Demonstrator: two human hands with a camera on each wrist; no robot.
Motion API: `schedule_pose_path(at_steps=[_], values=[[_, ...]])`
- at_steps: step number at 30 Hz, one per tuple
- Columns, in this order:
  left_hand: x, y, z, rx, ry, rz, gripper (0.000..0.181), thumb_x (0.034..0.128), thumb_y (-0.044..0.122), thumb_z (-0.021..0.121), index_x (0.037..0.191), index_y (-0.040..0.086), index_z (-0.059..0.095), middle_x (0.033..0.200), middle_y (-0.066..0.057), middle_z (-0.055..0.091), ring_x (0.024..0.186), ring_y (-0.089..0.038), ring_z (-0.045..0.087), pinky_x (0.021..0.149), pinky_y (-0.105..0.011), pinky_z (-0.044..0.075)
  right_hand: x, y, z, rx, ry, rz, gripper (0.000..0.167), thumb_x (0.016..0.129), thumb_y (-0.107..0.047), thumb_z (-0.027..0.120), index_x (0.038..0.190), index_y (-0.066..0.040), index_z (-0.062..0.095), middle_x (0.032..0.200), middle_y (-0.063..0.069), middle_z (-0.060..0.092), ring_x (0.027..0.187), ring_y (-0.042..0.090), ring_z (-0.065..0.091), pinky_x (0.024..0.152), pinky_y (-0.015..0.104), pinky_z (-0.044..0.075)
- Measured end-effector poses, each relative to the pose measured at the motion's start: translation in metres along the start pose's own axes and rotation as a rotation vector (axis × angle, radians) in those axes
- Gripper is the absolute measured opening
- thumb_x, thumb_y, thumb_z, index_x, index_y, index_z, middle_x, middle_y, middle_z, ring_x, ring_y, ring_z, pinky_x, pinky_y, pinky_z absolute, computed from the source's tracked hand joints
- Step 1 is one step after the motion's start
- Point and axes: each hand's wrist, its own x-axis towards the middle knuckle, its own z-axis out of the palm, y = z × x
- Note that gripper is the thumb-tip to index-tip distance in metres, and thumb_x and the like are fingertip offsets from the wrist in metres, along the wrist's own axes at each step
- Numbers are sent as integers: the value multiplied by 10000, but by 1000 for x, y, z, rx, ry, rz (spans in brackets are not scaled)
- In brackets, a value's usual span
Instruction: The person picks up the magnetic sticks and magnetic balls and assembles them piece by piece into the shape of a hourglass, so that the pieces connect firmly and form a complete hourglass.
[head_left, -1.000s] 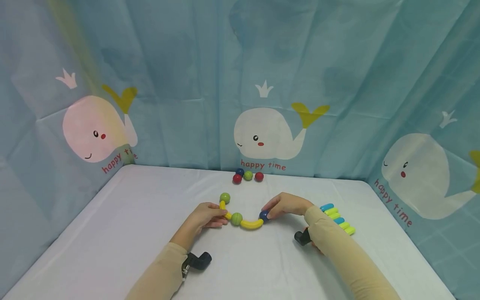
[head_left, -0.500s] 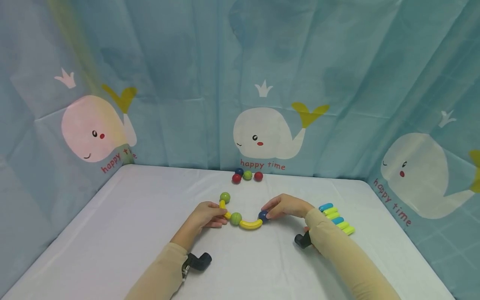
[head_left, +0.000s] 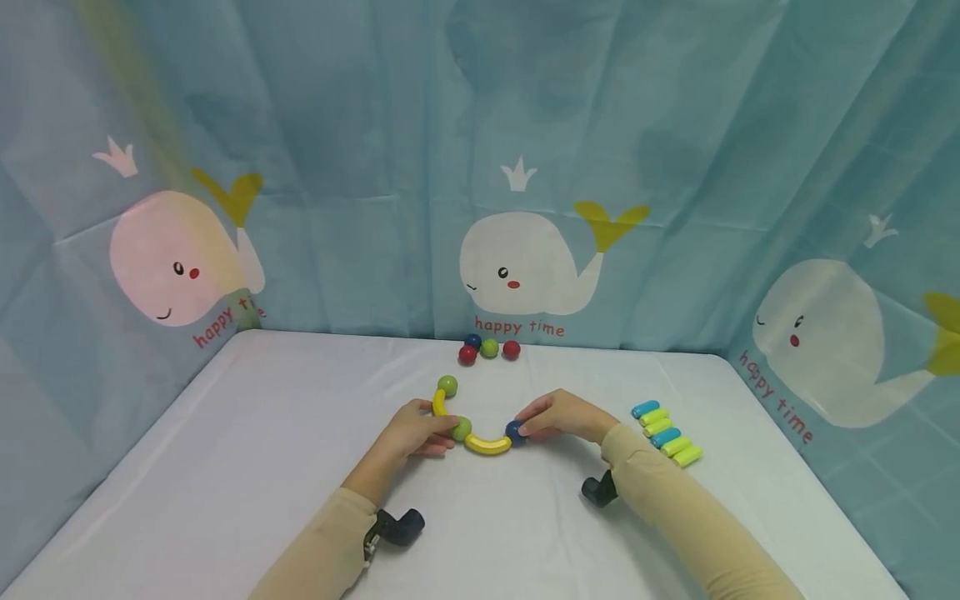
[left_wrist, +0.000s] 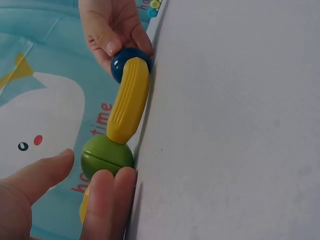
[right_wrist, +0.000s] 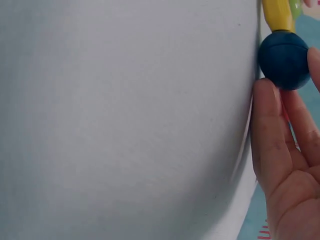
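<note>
A chain of balls and yellow curved rods lies on the white table. At its far left end sits a green ball (head_left: 447, 385), joined by one curved rod (head_left: 438, 403) to a second green ball (head_left: 464, 431). Another yellow curved rod (left_wrist: 129, 100) runs from that one to a blue ball (right_wrist: 282, 57). My left hand (head_left: 412, 429) is at the second green ball. In the left wrist view two straight fingers touch this ball, and a gap shows between it and the digit on the left. My right hand (head_left: 566, 417) pinches the blue ball between its fingertips.
Several short blue and yellow-green rods (head_left: 665, 437) lie in a row at the right, beyond my right forearm. Loose red (head_left: 512, 350), green (head_left: 490, 348) and blue (head_left: 472, 341) balls sit at the table's back edge. A whale-print curtain (head_left: 360, 208) hangs behind.
My left hand has shifted from the left curved rod to the second green ball. The right hand, holding the blue ball, has moved slightly left with its end of the chain.
</note>
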Motion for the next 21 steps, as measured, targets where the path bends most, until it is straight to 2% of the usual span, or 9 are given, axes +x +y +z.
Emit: schedule_pose_path(at_steps=[6,14,21], values=[[-3,1,4,65,60,36,840,852,222,780,1477,-64,297,851,-140,728,636,-107,690,594,-220,589,-1,1,3,67,2,-13,300,863,-231,770,1113,-65,748,1080,56,758,933,132,714,915,328,584],[-2,0,5,85,77,33,832,844,204,783,1485,-31,308,868,-135,724,637,-109,683,591,-219,584,-3,-1,7,48,8,-21,304,863,-245,768,1120,-83,752,1082,45,758,939,131,707,918,335,580],[-1,-1,3,79,57,27,797,847,200,779,1475,-26,344,830,-117,736,636,-105,687,588,-212,580,-3,3,9,48,7,-28,306,864,-236,765,1129,-85,751,1077,47,762,929,134,709,911,335,582]])
